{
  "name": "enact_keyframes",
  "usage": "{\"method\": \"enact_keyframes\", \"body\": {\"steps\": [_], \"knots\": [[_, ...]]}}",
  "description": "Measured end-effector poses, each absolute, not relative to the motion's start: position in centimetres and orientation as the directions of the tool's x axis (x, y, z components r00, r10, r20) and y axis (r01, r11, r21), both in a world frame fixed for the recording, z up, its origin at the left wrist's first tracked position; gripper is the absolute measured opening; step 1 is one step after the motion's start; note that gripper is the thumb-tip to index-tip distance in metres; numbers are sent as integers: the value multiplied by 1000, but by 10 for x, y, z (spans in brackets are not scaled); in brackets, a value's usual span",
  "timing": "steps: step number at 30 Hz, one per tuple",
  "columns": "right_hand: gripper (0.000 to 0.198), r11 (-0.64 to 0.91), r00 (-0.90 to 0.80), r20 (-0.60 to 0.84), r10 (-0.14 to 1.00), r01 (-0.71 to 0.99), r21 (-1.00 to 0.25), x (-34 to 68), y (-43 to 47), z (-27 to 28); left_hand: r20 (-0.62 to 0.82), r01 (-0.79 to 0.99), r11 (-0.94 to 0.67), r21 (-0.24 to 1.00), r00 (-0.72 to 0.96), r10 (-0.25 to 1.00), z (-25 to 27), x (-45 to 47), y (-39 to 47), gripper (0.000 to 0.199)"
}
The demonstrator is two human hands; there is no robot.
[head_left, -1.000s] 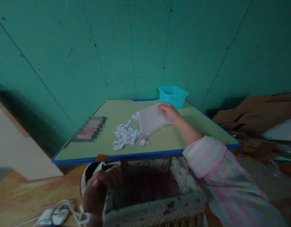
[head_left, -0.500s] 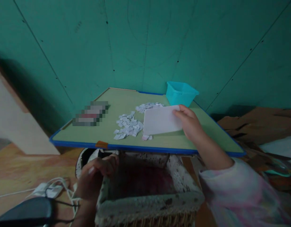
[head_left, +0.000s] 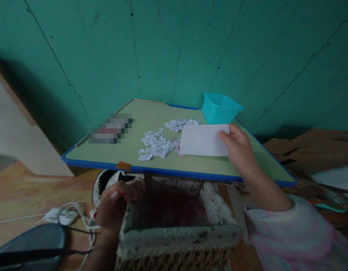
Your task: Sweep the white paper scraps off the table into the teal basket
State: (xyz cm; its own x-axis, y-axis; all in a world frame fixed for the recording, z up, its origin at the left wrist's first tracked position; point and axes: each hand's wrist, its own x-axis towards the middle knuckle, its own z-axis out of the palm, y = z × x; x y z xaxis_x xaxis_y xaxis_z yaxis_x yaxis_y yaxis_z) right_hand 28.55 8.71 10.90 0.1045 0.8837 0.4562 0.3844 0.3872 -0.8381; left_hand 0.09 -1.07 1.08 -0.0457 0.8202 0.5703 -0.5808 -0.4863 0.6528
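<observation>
Card is shifted rightward and levelled by the right hand; rear scraps, mostly hidden one second ago, are exposed; more pink scraps are bared beside card's left edge.

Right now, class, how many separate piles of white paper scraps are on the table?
2: the near pile, toward the front edge of the table, and the far pile, behind it, further right. The white board in the right hand may hide more scraps.

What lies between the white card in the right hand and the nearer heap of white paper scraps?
Pale pink paper scraps lie between the white card and the nearer white heap, as the head view shows.
</observation>
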Motion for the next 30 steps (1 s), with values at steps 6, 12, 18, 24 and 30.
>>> {"method": "enact_keyframes", "body": {"steps": [6,12,18,24,30], "knots": [[15,365,123,420,899,317,-875,288,94,101,561,-585,-485,650,-60,825,9,0,-11,28],[15,298,159,338,928,228,-927,290,99,98,584,-562,-505,655,-48,810,12,2,-10,29],[16,227,118,246,962,154,-962,284,92,103,567,-553,-484,678,-25,824,13,-1,-10,28],[16,255,183,279,943,141,-957,287,93,103,624,-582,-518,627,-23,781,8,-1,-7,28],[16,288,188,311,932,138,-948,287,99,100,631,-578,-479,661,81,772,8,-6,-4,30]]}}
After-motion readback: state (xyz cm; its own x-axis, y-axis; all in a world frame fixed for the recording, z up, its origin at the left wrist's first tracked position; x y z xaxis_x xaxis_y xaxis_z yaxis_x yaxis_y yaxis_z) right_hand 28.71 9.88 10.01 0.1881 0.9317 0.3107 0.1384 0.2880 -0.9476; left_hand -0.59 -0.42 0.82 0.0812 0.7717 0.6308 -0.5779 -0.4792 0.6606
